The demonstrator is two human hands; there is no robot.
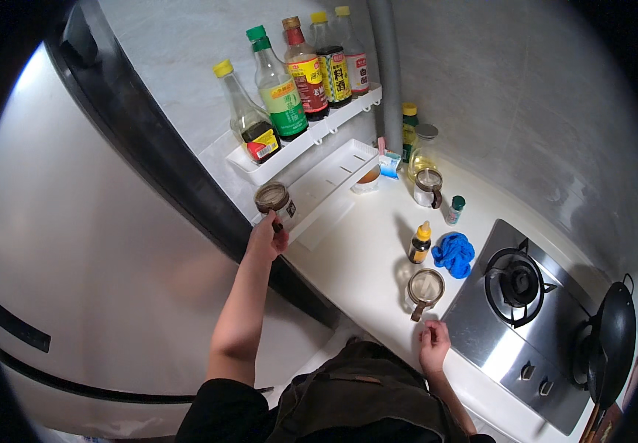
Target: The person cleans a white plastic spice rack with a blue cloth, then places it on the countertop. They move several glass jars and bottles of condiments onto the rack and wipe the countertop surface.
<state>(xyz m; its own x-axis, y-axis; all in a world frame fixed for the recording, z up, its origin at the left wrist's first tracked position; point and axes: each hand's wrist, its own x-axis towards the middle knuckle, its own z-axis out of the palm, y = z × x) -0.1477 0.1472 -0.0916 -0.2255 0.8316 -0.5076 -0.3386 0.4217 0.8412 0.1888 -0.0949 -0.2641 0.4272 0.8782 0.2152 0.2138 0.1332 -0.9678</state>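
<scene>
The right hand (435, 345) is just left of the stove (475, 319), at the near edge of the pale bench (333, 272); its fingers curl inward, though whether they meet I cannot tell. A lidded jar (426, 286) stands beside it, also left of the stove. Well left of the stove, the left hand (266, 238) is clamped on the handle of a second jar (283, 210) at the near end of the lower shelf (319, 190). The big fridge (112, 221) fills the far left.

Left of the stove's burner lie a blue cloth (454, 255) and a yellow-topped bottle (421, 242); a wok (614, 340) is at its right end. Beyond the stove's far left corner — a green-capped shaker (456, 210), then a third jar (428, 188). Farthest left of it, a white upper shelf (310, 142) carries five bottles along the grey wall (511, 96) — a pipe (387, 66) rises alongside.
</scene>
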